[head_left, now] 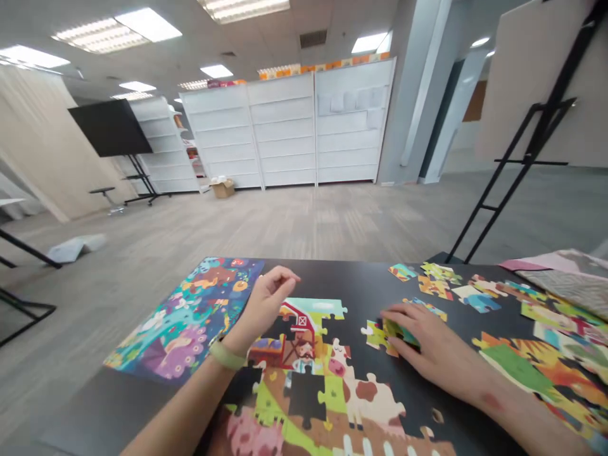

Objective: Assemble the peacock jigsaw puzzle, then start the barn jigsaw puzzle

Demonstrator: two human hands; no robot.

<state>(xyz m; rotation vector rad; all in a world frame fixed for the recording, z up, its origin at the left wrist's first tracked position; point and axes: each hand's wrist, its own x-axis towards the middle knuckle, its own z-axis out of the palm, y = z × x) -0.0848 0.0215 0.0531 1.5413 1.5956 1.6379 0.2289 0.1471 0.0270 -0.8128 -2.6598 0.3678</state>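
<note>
A partly assembled farm jigsaw puzzle (375,405) lies on the black table in front of me, showing a cow, a pig and a red barn, with gaps in it. My left hand (272,294), with a pale green band on its wrist, hovers at the puzzle's upper left edge. Its fingers are curled in and no piece shows in them. Right of the puzzle, my right hand (420,332) has thumb and fingers around a green and yellow puzzle piece (393,329), partly hidden by the fingers. A loose yellow-green piece (376,335) lies against it.
A colourful picture sheet (185,316) lies at the table's left. Several loose pieces (479,297) are scattered at the back right, and a tiger-patterned section (536,367) lies by my right forearm. Beyond the table stand a black easel (517,152) and white shelves (285,133).
</note>
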